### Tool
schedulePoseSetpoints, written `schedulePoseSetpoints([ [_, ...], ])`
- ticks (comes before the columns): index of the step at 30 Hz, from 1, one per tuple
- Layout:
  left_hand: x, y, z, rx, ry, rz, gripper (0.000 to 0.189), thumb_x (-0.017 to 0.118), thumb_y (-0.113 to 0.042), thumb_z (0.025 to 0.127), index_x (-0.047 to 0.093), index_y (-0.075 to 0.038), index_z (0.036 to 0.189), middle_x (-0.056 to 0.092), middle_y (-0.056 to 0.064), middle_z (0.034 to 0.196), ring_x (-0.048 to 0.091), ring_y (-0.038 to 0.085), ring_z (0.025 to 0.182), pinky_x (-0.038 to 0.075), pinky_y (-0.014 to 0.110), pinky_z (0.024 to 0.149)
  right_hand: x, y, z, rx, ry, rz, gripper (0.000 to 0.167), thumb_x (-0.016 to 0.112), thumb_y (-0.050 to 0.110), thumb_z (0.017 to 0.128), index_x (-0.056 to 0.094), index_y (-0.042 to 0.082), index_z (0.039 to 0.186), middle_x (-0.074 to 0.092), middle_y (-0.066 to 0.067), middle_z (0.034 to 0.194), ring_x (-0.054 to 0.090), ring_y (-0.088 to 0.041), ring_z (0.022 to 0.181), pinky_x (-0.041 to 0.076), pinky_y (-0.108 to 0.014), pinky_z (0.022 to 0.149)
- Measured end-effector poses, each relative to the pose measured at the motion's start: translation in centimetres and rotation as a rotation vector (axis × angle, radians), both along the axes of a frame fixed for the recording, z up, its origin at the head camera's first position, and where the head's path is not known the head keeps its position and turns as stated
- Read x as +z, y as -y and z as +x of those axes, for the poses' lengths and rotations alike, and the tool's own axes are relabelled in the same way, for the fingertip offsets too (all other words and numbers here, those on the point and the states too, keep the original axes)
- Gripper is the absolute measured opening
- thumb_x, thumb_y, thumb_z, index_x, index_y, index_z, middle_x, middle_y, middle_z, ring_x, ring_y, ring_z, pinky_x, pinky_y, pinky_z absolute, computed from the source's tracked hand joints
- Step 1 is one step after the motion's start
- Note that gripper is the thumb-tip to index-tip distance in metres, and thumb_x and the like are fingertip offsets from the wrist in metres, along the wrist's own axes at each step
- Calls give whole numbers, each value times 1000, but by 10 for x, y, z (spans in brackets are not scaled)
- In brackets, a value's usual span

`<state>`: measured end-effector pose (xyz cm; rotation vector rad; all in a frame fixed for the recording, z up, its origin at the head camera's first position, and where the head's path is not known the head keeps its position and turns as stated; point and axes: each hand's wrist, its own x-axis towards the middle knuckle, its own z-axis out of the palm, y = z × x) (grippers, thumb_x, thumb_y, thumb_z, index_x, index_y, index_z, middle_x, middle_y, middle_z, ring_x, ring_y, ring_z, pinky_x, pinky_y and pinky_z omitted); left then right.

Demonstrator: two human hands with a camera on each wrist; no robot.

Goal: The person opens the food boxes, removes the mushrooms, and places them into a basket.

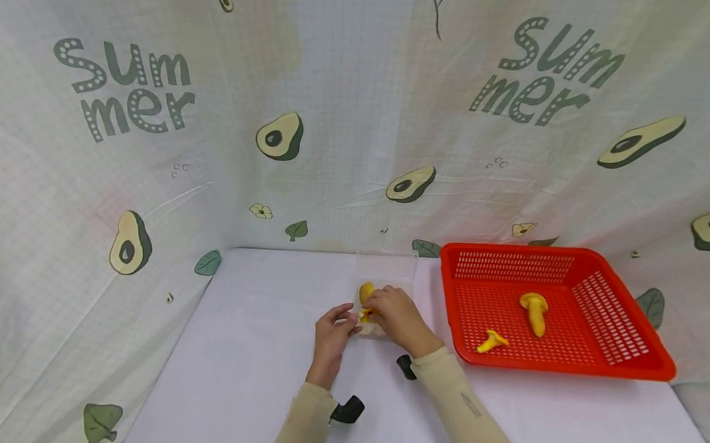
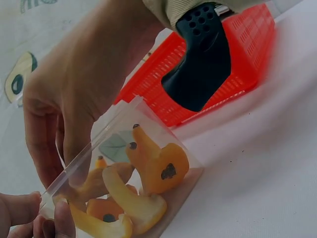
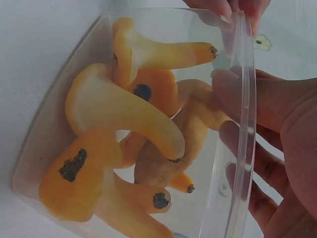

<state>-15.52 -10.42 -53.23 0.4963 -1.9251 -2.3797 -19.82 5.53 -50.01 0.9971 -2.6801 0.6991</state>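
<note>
High, distant head view, forward and down; close, tilted wrist views, clear box [image 3: 242,173] in both

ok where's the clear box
In the head view, the clear box stands on the table, between the left hand and the red basket.

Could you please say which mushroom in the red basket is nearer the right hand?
The smaller mushroom, lying front left; the larger mushroom lies farther right and back.
</note>
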Motion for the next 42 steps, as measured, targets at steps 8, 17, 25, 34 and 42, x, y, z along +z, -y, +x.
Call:
schedulePoseSetpoints([
  [8,0,-1,1,-1,18,-14,32,69,3,100,65,12,131,59,11,105,63,14,80,66,24,77,-3,2,-7,7,-42,55,15,89,2,80,82,10,90,76,0,90,62,-23,85,51,-35,74],
  [17,0,-1,-1,2,5,12,34,69,5,99,63,15,131,59,10,102,62,13,77,65,24,75,1,5,-9,-17,9,83,11,90,3,80,84,11,86,76,-2,82,58,-23,75,46,-33,66],
  [25,-3,-1,-2,-4,6,14,37,70,4,99,61,16,133,59,10,103,60,13,78,66,25,75,0,2,-6,-106,48,10,18,88,3,84,84,9,101,79,-5,97,64,-24,84,53,-37,77],
  [34,-2,0,-1,4,12,19,38,70,4,99,60,16,133,58,10,102,60,13,77,65,23,73,-8,3,-6,-137,-26,-16,29,84,2,89,78,9,116,74,-8,99,63,-27,88,58,-41,82],
  [42,-1,0,-1,3,0,39,38,70,5,98,60,17,133,58,8,100,60,12,76,64,22,72,-10,5,-11,-148,-69,-60,35,80,-8,86,80,8,118,73,-9,95,65,-30,87,59,-44,78],
])
